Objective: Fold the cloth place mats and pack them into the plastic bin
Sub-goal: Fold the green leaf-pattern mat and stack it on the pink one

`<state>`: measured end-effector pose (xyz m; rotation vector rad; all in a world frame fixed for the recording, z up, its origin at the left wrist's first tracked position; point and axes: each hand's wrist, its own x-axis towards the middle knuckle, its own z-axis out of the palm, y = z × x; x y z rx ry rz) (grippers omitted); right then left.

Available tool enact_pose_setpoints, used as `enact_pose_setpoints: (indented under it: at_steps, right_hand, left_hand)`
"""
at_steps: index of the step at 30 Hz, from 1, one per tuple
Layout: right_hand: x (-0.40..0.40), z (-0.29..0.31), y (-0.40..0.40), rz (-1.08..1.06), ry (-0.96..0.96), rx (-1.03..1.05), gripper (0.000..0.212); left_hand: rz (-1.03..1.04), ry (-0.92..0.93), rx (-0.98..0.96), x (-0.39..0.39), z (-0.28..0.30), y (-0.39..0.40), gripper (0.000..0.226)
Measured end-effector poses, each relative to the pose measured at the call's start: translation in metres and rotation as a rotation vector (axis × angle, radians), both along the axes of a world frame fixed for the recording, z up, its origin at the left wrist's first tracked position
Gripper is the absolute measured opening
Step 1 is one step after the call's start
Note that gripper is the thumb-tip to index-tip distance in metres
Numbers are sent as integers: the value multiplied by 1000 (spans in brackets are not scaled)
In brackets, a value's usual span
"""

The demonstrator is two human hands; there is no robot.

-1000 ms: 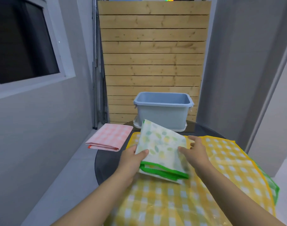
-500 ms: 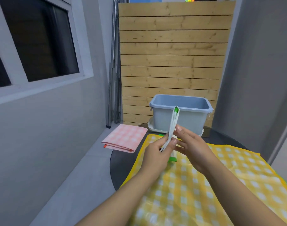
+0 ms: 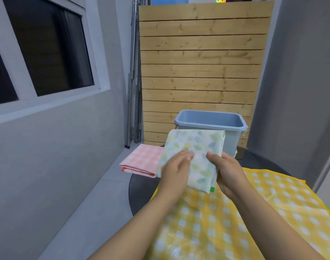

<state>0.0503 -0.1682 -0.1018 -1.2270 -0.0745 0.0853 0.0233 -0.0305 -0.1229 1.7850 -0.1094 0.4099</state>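
Turned flat since before: leaf-print mat (image 3: 195, 152), gripped by left hand (image 3: 176, 168) and right hand (image 3: 227, 171), seemingly just before bin (image 3: 233, 137).

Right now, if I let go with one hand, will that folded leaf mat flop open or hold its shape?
The leaf mat probably sags rather than springs open: it is thin cloth, folded in layers. It seems light, since the left hand and right hand hold it up by its lower part. The loose green-edged corner would likely droop first.
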Motion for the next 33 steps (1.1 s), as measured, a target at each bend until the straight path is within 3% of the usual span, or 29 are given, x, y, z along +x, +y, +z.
enact_pose_setpoints:
  at_steps: [3,5,7,10,13,18,24,30,33]
  right_hand:
    - [3,0,-2,60,25,67,19]
    - [6,1,-3,90,52,100,20]
    - [10,0,-3,114,75,136,21]
    - [18,-3,0,133,116,199,22]
    - [30,-8,10,155,175,209,24]
    - [61,-19,46,168,230,28,29]
    - [106,-28,103,142,151,-241,25]
    - [149,-51,145,69,98,-415,39]
    - [162,-64,158,7,56,-601,44]
  left_hand:
    - [215,-20,277,13,-7,20,32]
    - [263,21,327,21,-13,34,37]
    - [239,53,216,27,-14,47,41]
    - [166,281,-65,35,-10,65,43]
    - [130,420,-217,43,-7,81,36]
    - [183,397,-354,62,-6,115,17]
    - [459,305,-71,96,-20,164,24]
    - [526,287,18,129,-41,197,27]
    - [527,300,102,141,-55,206,27]
